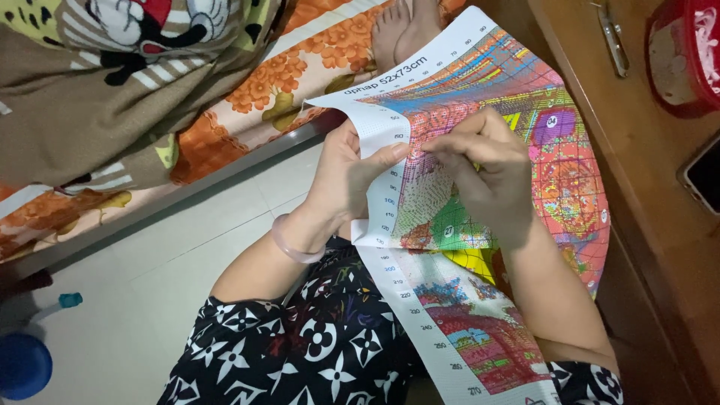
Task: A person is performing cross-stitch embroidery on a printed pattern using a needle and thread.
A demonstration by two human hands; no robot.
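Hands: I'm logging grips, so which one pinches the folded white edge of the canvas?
The left hand, the one with the pale bangle, pinches the canvas edge under its thumb. The right hand rests fingertips on the printed grid instead.

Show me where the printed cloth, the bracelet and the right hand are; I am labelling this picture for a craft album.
printed cloth (570,180): head view, on its bright orange patterned part.
bracelet (289,244): head view, on the pale band round the left wrist.
right hand (487,169): head view, on the back of the hand.
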